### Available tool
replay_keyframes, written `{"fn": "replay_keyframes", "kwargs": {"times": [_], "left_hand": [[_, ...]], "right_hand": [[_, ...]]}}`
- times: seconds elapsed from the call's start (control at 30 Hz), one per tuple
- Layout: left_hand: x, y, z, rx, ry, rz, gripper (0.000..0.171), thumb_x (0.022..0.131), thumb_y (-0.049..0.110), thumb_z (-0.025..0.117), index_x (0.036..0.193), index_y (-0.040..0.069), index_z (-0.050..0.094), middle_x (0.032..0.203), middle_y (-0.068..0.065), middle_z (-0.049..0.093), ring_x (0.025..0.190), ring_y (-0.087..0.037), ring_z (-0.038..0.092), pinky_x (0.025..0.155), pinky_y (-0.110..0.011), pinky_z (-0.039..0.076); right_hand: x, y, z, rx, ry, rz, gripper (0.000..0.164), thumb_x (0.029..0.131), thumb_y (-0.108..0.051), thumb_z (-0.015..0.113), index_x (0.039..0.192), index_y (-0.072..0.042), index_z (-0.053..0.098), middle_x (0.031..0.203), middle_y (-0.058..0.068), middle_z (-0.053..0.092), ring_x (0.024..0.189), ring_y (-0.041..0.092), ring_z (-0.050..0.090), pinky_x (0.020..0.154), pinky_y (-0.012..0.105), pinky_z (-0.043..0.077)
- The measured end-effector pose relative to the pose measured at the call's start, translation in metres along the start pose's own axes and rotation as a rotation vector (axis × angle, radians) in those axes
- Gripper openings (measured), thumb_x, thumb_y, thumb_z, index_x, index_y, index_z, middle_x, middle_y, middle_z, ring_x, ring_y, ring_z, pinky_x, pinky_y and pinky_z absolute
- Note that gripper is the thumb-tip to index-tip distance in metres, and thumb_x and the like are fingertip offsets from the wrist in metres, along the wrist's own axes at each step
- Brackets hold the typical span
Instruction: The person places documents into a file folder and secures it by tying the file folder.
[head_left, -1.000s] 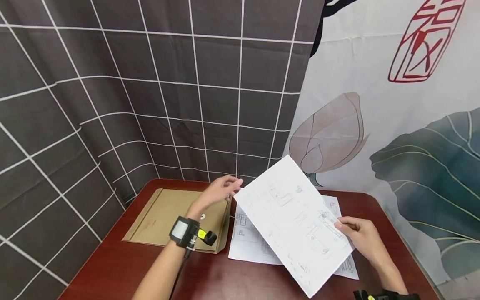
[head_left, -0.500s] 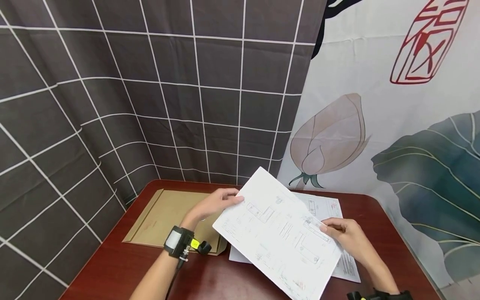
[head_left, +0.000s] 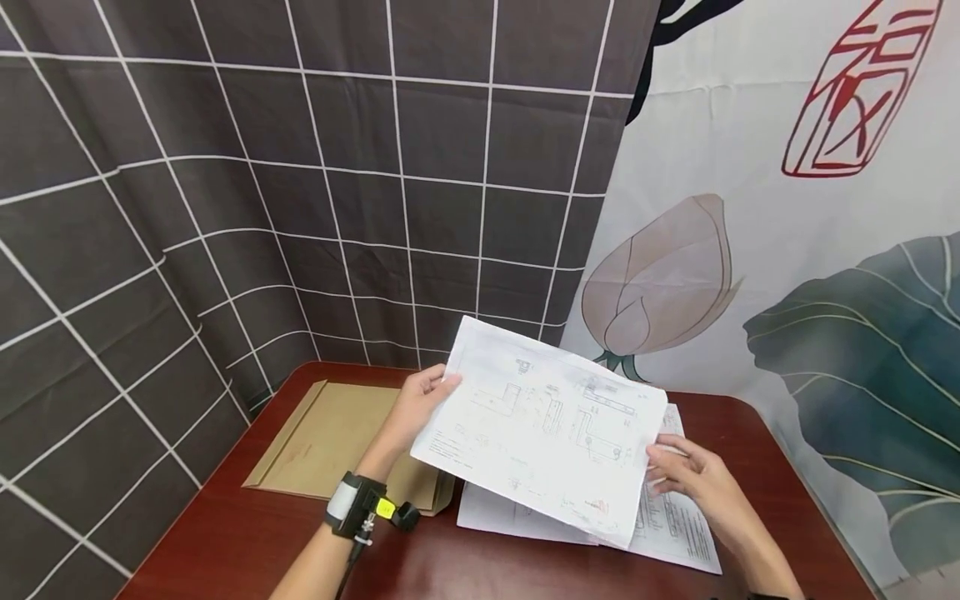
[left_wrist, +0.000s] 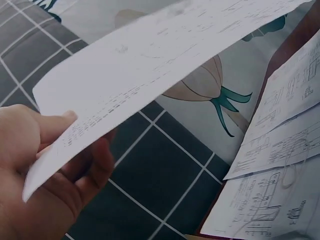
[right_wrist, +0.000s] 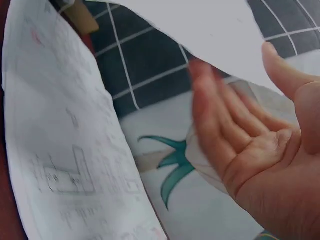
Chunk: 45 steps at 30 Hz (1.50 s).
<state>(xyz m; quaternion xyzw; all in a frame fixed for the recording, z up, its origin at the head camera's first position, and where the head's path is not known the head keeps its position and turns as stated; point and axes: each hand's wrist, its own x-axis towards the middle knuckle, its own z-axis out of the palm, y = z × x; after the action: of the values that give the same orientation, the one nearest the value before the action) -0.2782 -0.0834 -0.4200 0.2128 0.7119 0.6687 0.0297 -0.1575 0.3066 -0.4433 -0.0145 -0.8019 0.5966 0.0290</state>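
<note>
A white sheet of paper printed with technical drawings is held up, tilted, over the table. My left hand pinches its left edge; in the left wrist view the thumb lies on the printed face and the fingers curl behind. My right hand is beside the sheet's right edge. In the right wrist view its fingers are spread away from the thumb, and the sheet's edge passes between them without being gripped. Beneath lie more printed sheets, partly hidden by the held one.
A brown paper envelope lies at the left of the red-brown table, partly behind my left arm. A dark gridded curtain and a white printed cloth hang behind the table. My left wrist wears a strapped camera.
My left hand has taken hold of the sheet's left edge. The sheet has turned nearly level and shifted left, and my right fingers have loosened from it.
</note>
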Motion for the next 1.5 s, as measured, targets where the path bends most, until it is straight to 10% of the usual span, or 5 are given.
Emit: {"fn": "replay_keyframes", "kwargs": {"times": [0.23,0.57,0.77,0.97,1.5], "left_hand": [[-0.005,-0.010,-0.005,-0.035,0.066,-0.085,0.034,0.099,0.025,0.053,0.122,0.001,0.057,0.095,-0.014,0.070,0.071,-0.025,0.067,0.057,-0.031,0.053],[-0.014,-0.014,-0.007,0.028,0.111,-0.117,0.039,0.100,0.030,0.049,0.125,0.001,0.058,0.097,-0.014,0.069,0.079,-0.025,0.067,0.064,-0.030,0.053],[-0.036,-0.037,-0.001,0.434,0.321,0.019,0.027,0.101,0.021,0.049,0.100,0.000,0.067,0.082,-0.011,0.065,0.071,-0.025,0.061,0.060,-0.030,0.051],[-0.078,-0.070,0.021,1.079,0.278,0.163,0.008,0.078,0.013,0.076,0.079,0.006,0.073,0.081,-0.006,0.057,0.080,-0.023,0.052,0.067,-0.036,0.047],[-0.096,-0.084,0.051,1.566,0.300,0.218,0.046,0.056,0.042,0.086,0.078,0.004,0.071,0.084,-0.008,0.053,0.082,-0.025,0.042,0.064,-0.040,0.029]], "right_hand": [[0.005,0.002,0.012,0.044,-0.010,-0.040,0.035,0.091,-0.027,0.066,0.106,0.005,0.061,0.071,0.014,0.061,0.055,0.018,0.054,0.049,0.035,0.049],[0.011,-0.004,0.020,0.060,0.036,-0.002,0.043,0.091,-0.031,0.066,0.112,0.006,0.059,0.071,0.010,0.062,0.052,0.018,0.050,0.051,0.034,0.047],[0.011,0.000,0.014,0.098,0.122,0.023,0.046,0.090,-0.027,0.067,0.114,0.010,0.055,0.079,0.008,0.067,0.051,0.014,0.049,0.052,0.030,0.046],[0.009,0.007,0.008,0.124,0.162,0.066,0.050,0.090,-0.026,0.067,0.117,0.013,0.050,0.079,0.007,0.066,0.053,0.013,0.050,0.050,0.028,0.045],[0.014,0.017,0.015,0.097,0.163,0.111,0.051,0.090,-0.028,0.067,0.118,0.011,0.051,0.077,0.005,0.065,0.054,0.011,0.050,0.049,0.027,0.045]]}}
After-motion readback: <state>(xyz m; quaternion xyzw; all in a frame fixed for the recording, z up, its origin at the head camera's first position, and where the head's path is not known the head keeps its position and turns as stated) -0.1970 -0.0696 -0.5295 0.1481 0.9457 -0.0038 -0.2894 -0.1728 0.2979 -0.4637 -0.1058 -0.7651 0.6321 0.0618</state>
